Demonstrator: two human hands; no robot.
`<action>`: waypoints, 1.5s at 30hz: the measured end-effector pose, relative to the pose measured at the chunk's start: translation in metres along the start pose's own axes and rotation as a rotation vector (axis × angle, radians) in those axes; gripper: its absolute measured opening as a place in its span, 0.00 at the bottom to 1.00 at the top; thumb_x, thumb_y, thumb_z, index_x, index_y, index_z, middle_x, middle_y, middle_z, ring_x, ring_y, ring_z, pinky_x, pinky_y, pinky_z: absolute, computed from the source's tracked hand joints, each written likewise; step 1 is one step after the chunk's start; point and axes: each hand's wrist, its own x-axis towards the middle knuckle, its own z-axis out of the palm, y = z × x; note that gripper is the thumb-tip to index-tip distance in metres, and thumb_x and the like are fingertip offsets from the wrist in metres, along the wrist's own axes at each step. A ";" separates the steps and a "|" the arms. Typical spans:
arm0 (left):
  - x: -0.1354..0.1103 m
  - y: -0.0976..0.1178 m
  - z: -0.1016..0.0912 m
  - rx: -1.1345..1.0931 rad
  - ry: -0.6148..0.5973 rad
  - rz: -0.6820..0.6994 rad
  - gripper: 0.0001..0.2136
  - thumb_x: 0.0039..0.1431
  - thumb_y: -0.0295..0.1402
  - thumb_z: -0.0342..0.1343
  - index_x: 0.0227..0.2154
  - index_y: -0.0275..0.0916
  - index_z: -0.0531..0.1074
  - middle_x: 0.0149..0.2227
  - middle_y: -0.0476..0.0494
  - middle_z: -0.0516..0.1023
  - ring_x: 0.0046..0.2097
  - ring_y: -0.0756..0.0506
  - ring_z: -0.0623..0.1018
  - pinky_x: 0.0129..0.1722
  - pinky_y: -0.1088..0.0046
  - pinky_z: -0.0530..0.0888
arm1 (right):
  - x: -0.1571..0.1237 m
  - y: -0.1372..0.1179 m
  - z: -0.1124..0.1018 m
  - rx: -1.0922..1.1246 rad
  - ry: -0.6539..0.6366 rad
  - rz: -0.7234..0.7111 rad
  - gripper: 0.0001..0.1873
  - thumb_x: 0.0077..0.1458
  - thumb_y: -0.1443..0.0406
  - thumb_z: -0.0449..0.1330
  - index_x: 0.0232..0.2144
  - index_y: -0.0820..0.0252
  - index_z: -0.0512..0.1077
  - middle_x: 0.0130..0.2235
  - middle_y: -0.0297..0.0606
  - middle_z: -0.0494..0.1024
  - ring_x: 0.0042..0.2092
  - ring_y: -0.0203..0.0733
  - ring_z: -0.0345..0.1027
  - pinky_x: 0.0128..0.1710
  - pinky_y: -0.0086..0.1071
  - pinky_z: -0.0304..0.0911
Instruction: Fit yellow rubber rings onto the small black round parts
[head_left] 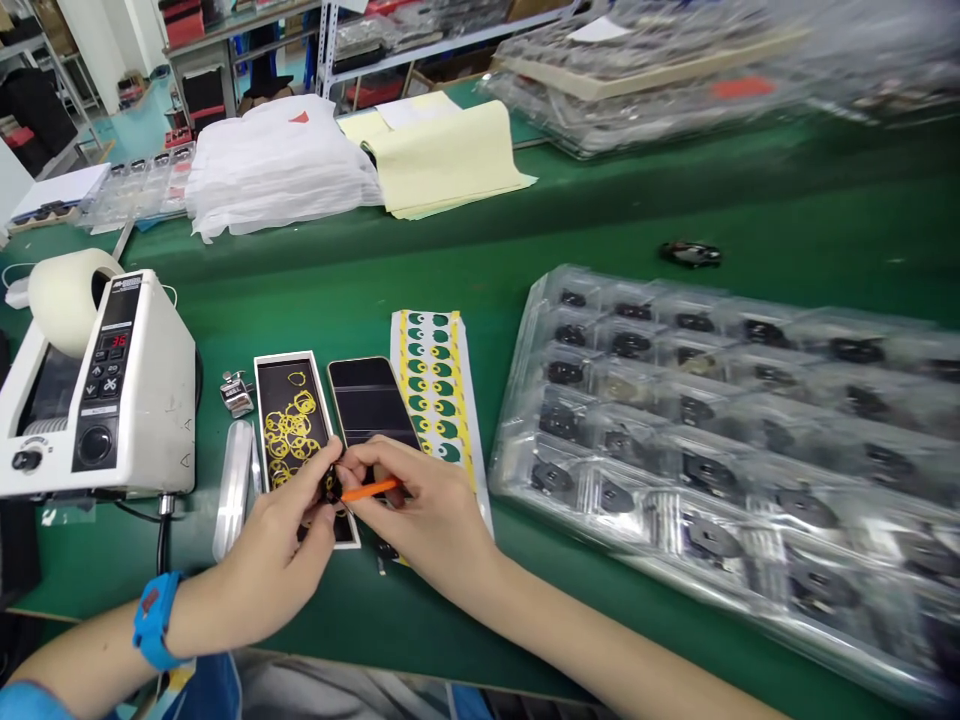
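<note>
My left hand [289,535], with a blue watch on the wrist, pinches a small black part [330,487] over the near end of a black tray of yellow rings [289,425]. My right hand [431,510] grips a thin orange stick [371,489] whose tip touches that part. Both hands meet just in front of a dark phone-like slab [367,400]. A sheet of green and yellow round stickers [435,385] lies to the right of the slab, partly under my right hand.
A white tape dispenser [97,390] stands at the left beside a small metal counter [237,392]. Clear blister trays of black parts [720,440] fill the right side. White bags [277,165], yellow paper sheets [442,150] and more trays sit at the back of the green table [337,270].
</note>
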 end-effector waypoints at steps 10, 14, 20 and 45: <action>0.005 -0.012 -0.001 -0.145 0.093 -0.060 0.25 0.61 0.28 0.48 0.62 0.40 0.63 0.40 0.41 0.79 0.40 0.44 0.77 0.42 0.68 0.76 | 0.003 -0.004 -0.002 0.260 -0.153 0.171 0.07 0.48 0.69 0.54 0.20 0.60 0.67 0.18 0.27 0.62 0.19 0.29 0.48 0.18 0.24 0.46; 0.011 -0.011 -0.005 -0.300 0.198 -0.074 0.22 0.59 0.28 0.53 0.57 0.41 0.68 0.48 0.41 0.78 0.49 0.43 0.78 0.49 0.68 0.76 | 0.005 -0.011 -0.010 0.328 -0.183 0.243 0.08 0.49 0.67 0.55 0.19 0.60 0.66 0.18 0.27 0.61 0.19 0.28 0.48 0.18 0.24 0.45; 0.018 -0.002 -0.023 -0.571 0.384 -0.018 0.15 0.55 0.28 0.58 0.47 0.41 0.73 0.50 0.45 0.78 0.53 0.43 0.77 0.50 0.67 0.77 | 0.003 -0.009 -0.014 0.241 -0.243 0.214 0.09 0.54 0.66 0.55 0.23 0.59 0.69 0.21 0.31 0.65 0.22 0.31 0.54 0.20 0.25 0.51; 0.021 0.004 -0.033 -0.624 0.373 -0.113 0.15 0.48 0.41 0.69 0.32 0.37 0.74 0.27 0.47 0.80 0.31 0.43 0.83 0.29 0.73 0.80 | -0.008 0.015 -0.013 0.017 -0.289 -0.020 0.13 0.66 0.64 0.48 0.38 0.58 0.72 0.29 0.35 0.76 0.24 0.36 0.66 0.23 0.27 0.61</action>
